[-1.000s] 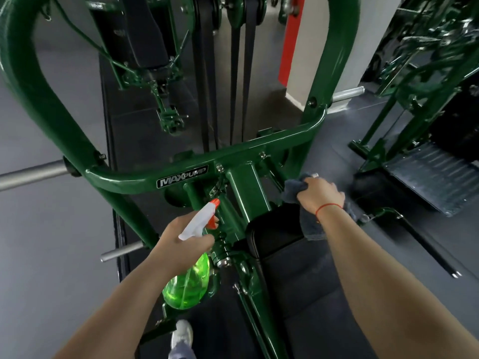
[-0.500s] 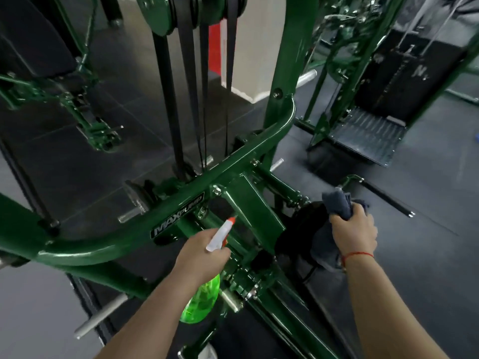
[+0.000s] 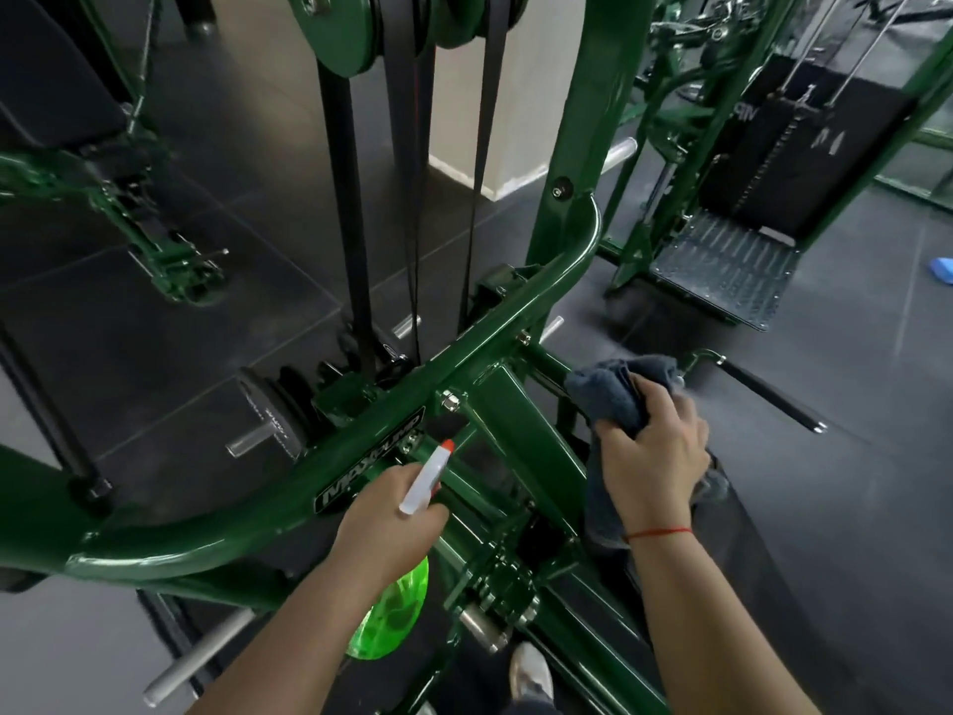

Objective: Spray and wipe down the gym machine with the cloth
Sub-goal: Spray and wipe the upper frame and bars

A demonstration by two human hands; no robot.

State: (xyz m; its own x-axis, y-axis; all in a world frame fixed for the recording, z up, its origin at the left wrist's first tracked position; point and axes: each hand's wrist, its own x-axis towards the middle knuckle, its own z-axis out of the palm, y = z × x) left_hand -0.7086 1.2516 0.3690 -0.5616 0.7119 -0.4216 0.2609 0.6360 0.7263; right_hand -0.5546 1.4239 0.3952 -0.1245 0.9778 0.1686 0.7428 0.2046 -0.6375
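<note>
A dark green gym machine (image 3: 495, 322) with a curved tube frame and a "MAXPUMP" label fills the middle of the head view. My left hand (image 3: 387, 528) grips a green spray bottle (image 3: 392, 621) by its white trigger head, whose orange nozzle points up at the frame's centre post. My right hand (image 3: 655, 456) holds a bunched dark grey cloth (image 3: 613, 389) against the machine just right of that post, above the black pad, which is mostly hidden.
Black belts (image 3: 412, 198) run down from green pulleys at the top. A silver weight peg (image 3: 196, 657) sticks out lower left. Another green machine with a ribbed footplate (image 3: 722, 270) stands at right, a black handle bar (image 3: 773, 399) beside it. My shoe (image 3: 531, 673) shows below.
My view has swung right and nearer to the frame. My right hand with the cloth has shifted along the right side of the centre post. The bottle stays aimed at the frame.
</note>
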